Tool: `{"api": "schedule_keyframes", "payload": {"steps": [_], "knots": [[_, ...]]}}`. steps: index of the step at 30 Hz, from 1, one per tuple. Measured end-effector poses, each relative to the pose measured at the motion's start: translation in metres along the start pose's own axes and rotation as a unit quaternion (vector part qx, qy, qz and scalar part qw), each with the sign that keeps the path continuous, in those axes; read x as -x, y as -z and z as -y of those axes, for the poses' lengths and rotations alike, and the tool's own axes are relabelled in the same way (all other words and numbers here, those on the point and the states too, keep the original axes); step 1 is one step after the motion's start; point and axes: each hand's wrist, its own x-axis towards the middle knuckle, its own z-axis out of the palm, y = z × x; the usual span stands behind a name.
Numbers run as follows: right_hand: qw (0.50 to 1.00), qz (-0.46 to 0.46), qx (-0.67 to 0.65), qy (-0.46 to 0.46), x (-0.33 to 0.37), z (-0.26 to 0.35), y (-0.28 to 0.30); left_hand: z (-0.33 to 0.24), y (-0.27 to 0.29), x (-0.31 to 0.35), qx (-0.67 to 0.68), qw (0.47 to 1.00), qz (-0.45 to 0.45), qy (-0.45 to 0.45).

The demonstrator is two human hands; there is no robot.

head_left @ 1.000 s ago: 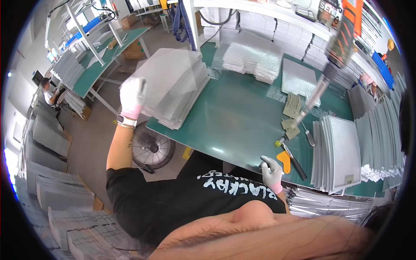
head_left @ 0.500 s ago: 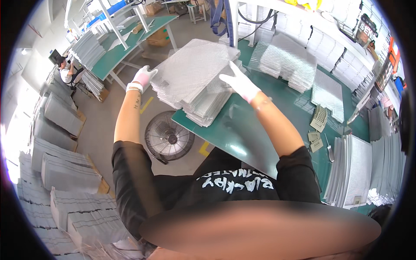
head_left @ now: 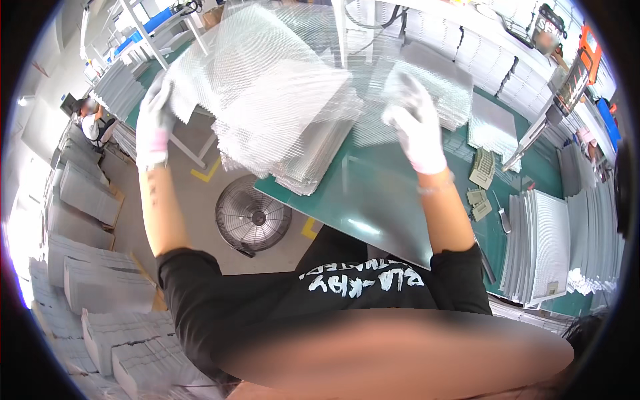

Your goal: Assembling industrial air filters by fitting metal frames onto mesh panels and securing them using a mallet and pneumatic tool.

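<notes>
A thin, see-through silver mesh sheet (head_left: 257, 50), blurred by motion, spans the space between my white-gloved hands above a stack of similar sheets (head_left: 313, 157). My left hand (head_left: 157, 117) is closed on its left edge, beyond the stack's left side. On the other side, my right hand (head_left: 415, 123) has curled fingers at the sheet's smeared right edge; blur hides the exact grip. The stack lies unevenly at the left end of the green table (head_left: 373, 193), its top sheets fanned out.
Another mesh stack (head_left: 443, 87) lies further back, beside a smaller pile (head_left: 493, 127). Beige plastic pieces (head_left: 483, 167) and a screwdriver (head_left: 503, 217) lie to the right, near upright panels (head_left: 537, 247). A floor fan (head_left: 255, 217) stands left of the table. A person (head_left: 95, 123) sits far left.
Both hands have moved apart, left hand leftward and right hand rightward, with the mesh sheet raised between them. The view has shifted slightly.
</notes>
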Motion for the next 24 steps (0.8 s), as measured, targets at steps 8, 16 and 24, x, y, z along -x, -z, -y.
{"api": "schedule_keyframes", "payload": {"steps": [8,16,24], "knots": [[0.971,-0.101,-0.200,0.087,0.148,-0.010,0.131,-0.300,-0.017,0.059,0.578,0.604,-0.046,0.547],[0.973,-0.204,-0.107,-0.016,0.244,-0.005,0.181,-0.421,-0.106,0.175,0.600,0.522,0.153,0.586],[0.965,-0.240,-0.015,-0.099,0.292,-0.013,0.164,-0.369,-0.121,0.119,0.359,0.828,0.431,0.004]]}}
